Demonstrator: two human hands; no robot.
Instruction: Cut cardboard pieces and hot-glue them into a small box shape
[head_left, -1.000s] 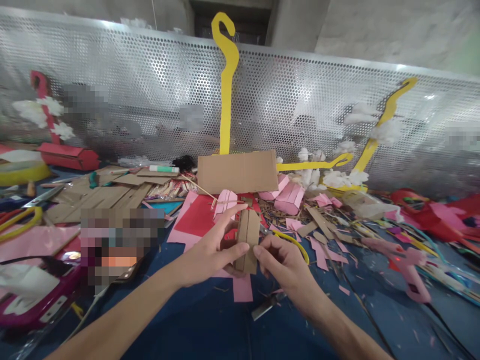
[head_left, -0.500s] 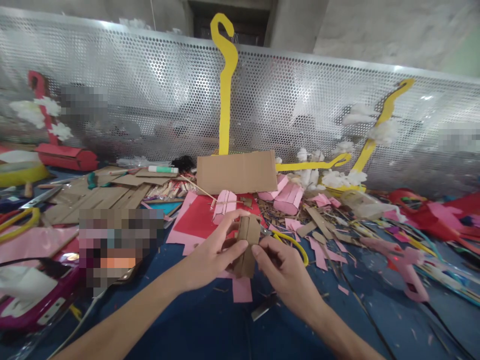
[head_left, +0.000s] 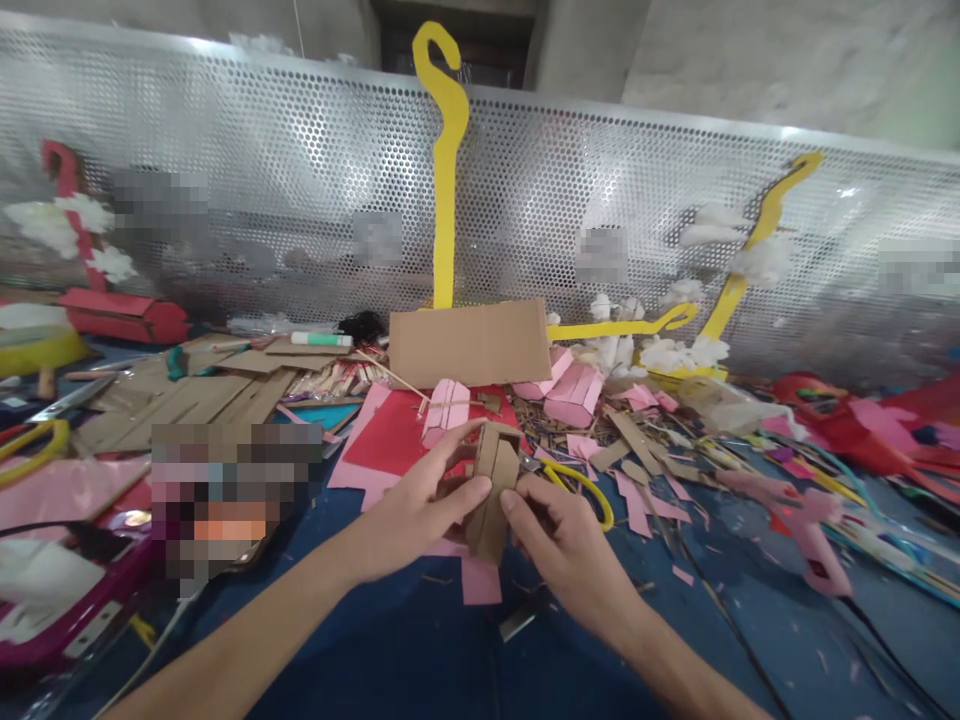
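A small folded cardboard box (head_left: 495,480) is between my hands, its top end tilted so an opening shows. My left hand (head_left: 420,505) is wrapped around its left side, thumb on the front face. On the right edge, my right hand (head_left: 551,515) pinches the cardboard between thumb and fingers. Yellow-handled scissors (head_left: 585,485) lie just beyond my right hand. Behind the box, a pink paper box (head_left: 447,410) rests on red paper (head_left: 382,435). A pink paper strip (head_left: 481,582) sticks out below the hands.
A large cardboard piece (head_left: 469,345) stands before a tall yellow hook shape (head_left: 445,190). To the right are a pink glue gun (head_left: 806,520) with its cord and pink scraps (head_left: 634,500). Cardboard sheets (head_left: 202,400) lie left. A perforated metal panel (head_left: 300,200) closes the back.
The cardboard box has tilted, its lower end moving nearer to me and its open top end coming into view. Both hands keep their hold. The whole view has shifted slightly.
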